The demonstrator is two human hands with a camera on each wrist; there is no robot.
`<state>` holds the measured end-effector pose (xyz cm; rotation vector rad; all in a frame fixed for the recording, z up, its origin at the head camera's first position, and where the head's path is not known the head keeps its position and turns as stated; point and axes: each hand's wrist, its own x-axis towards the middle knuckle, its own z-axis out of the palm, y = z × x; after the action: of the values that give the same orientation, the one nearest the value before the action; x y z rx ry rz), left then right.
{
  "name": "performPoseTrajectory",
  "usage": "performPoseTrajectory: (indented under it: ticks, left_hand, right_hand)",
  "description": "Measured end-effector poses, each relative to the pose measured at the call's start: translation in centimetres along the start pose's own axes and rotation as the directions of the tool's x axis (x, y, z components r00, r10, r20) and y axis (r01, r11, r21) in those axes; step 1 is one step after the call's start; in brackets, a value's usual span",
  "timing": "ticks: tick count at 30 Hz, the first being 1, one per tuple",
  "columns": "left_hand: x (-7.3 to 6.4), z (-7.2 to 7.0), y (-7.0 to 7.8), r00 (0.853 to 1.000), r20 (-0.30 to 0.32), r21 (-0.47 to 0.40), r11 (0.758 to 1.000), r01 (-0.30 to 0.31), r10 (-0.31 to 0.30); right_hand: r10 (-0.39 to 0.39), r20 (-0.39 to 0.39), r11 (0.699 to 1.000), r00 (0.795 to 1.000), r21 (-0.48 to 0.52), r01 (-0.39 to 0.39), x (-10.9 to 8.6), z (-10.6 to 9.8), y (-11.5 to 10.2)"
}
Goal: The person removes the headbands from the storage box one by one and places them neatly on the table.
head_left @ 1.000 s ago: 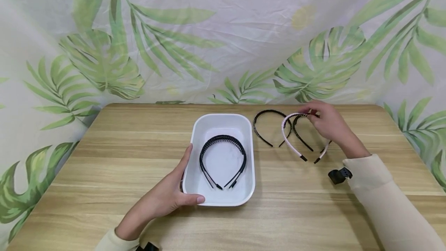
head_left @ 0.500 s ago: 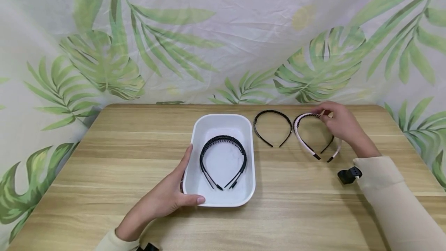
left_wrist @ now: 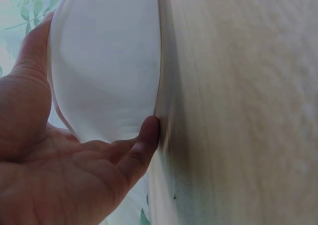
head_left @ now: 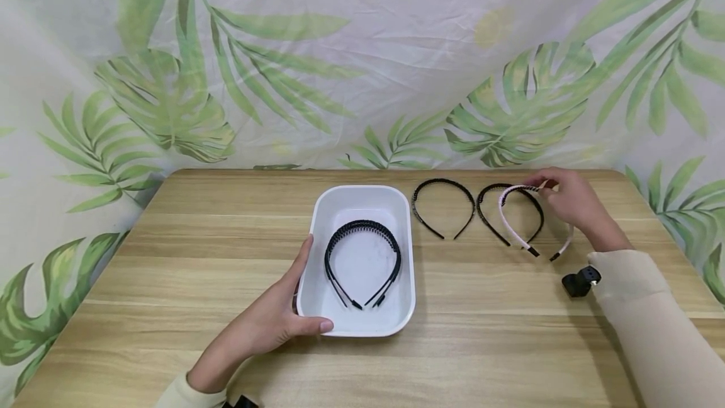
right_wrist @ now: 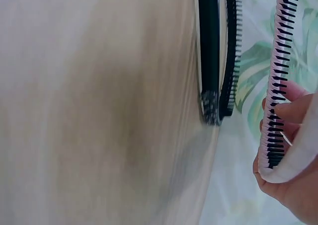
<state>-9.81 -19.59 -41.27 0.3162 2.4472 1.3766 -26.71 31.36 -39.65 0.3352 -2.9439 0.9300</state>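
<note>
My right hand (head_left: 572, 203) pinches a pale pink headband (head_left: 512, 228) by its top arch; black comb teeth line its inner side, and its tips are black. In the right wrist view the pink headband (right_wrist: 278, 61) stands apart from the tabletop, thumb and fingers on its toothed band. It partly overlaps a black headband (head_left: 481, 206) lying on the table. My left hand (head_left: 266, 313) grips the left side of a white tray (head_left: 412, 282), thumb over the near rim. Inside the tray lie black headbands (head_left: 327, 257), nested together. The left wrist view shows the tray's wall (left_wrist: 109, 61) against the palm.
Another black headband (head_left: 444, 180) lies between the tray and the one beneath the pink headband. The wooden table (head_left: 198, 257) ends at a leaf-patterned cloth (head_left: 396, 80) behind it.
My right hand has moved to the right with the pink headband, from between the two black headbands to over the right-hand one. The left hand and tray have stayed put.
</note>
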Motion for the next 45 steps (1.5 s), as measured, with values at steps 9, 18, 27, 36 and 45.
performPoseTrajectory:
  ticks: [9, 18, 27, 36, 45]
  left_hand:
    - [0.1, 0.1, 0.0, 1.000, 0.003, -0.025, 1.000, -0.002, 0.002]
    - [0.0, 0.0, 0.0, 1.000, 0.005, -0.025, 1.000, -0.014, 0.014]
    - [0.1, 0.2, -0.1, 1.000, 0.001, -0.016, 1.000, -0.001, 0.001]
    - [0.1, 0.1, -0.1, 1.000, -0.001, 0.006, 1.000, 0.007, -0.007]
    - [0.1, 0.1, -0.2, 1.000, -0.009, 0.014, 1.000, -0.005, 0.005]
  right_hand:
    - [0.025, 0.006, 0.999, 1.000, -0.022, -0.025, 0.1, -0.9, 1.4]
    - [0.034, -0.001, 0.998, 0.999, -0.046, -0.034, 0.2, -1.6, 2.6]
    - [0.052, 0.004, 0.997, 0.999, -0.049, -0.052, 0.2, -2.0, 3.3]
    - [0.047, -0.006, 0.998, 0.999, -0.049, -0.048, 0.2, -2.2, 4.9]
    - [0.095, 0.019, 0.993, 0.995, -0.066, -0.093, 0.3, -3.1, 5.5]
